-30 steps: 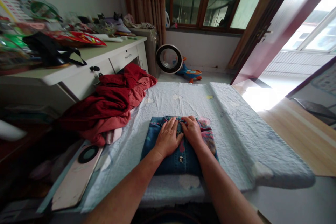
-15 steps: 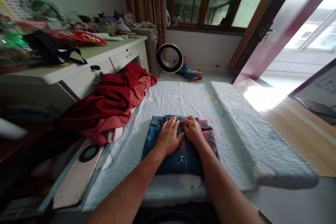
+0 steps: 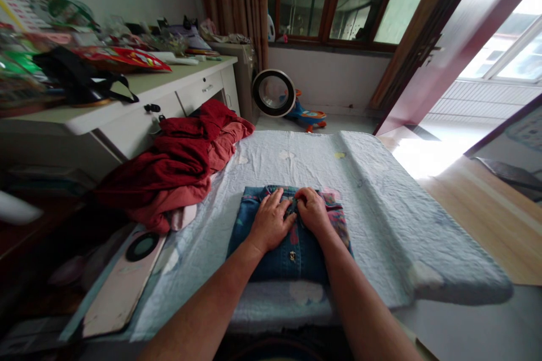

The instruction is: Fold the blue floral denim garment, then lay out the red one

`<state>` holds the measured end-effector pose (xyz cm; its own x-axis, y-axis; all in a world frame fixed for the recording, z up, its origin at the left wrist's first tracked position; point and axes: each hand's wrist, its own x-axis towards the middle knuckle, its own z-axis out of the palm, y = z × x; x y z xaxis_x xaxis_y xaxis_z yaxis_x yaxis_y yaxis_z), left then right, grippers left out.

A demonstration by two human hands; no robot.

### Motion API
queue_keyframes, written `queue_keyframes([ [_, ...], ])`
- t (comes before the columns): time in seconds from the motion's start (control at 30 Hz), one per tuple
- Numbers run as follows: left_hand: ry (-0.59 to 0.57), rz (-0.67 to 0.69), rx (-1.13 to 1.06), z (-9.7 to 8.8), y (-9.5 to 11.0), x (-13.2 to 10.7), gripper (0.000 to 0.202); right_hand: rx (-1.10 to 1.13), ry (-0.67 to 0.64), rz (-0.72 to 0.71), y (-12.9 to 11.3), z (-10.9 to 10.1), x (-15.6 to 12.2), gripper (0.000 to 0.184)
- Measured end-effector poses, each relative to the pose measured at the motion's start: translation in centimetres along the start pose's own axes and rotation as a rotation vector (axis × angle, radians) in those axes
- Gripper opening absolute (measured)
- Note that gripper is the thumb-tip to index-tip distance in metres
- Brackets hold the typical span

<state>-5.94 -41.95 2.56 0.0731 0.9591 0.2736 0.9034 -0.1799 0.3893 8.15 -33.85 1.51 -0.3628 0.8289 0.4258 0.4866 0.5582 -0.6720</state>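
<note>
A folded blue denim garment [image 3: 292, 256] with metal buttons and a patterned pink lining lies on a pale blue quilted bedcover [image 3: 381, 208]. My left hand [image 3: 269, 223] rests on its upper middle, fingers slightly apart and bent at the tips. My right hand [image 3: 312, 211] sits right beside it, fingers curled and pinching the cloth at the garment's top centre. The two hands touch each other.
A heap of red clothing [image 3: 178, 163] lies at the bed's left edge beside a white desk [image 3: 139, 104] crowded with bags and packets. A pink board with a dark ring [image 3: 122, 287] lies lower left. A round fan [image 3: 273, 94] and a toy stand on the floor by the window.
My hands have barely shifted; the fingers of both have curled in a little more at the garment's top centre.
</note>
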Motion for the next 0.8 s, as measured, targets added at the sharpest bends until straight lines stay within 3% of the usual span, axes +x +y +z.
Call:
queue_keyframes([
  [0.27, 0.042, 0.014, -0.023, 0.2, -0.1, -0.1, 0.034, 0.007, -0.079, -0.01, -0.1, 0.0, -0.1, 0.031],
  [0.5, 0.103, 0.029, -0.069, 1.0, -0.6, -0.3, 0.034, 0.008, -0.102, 0.0, -0.2, 0.0, -0.1, 0.024],
  [0.67, 0.159, 0.044, -0.102, 1.7, -1.0, -0.3, 0.046, -0.021, -0.069, 0.012, -0.3, 0.0, -0.1, 0.021],
  [0.8, 0.18, 0.051, -0.116, 1.9, -1.1, -0.4, 0.055, -0.007, -0.063, 0.006, -0.3, 0.0, -0.1, 0.031],
])
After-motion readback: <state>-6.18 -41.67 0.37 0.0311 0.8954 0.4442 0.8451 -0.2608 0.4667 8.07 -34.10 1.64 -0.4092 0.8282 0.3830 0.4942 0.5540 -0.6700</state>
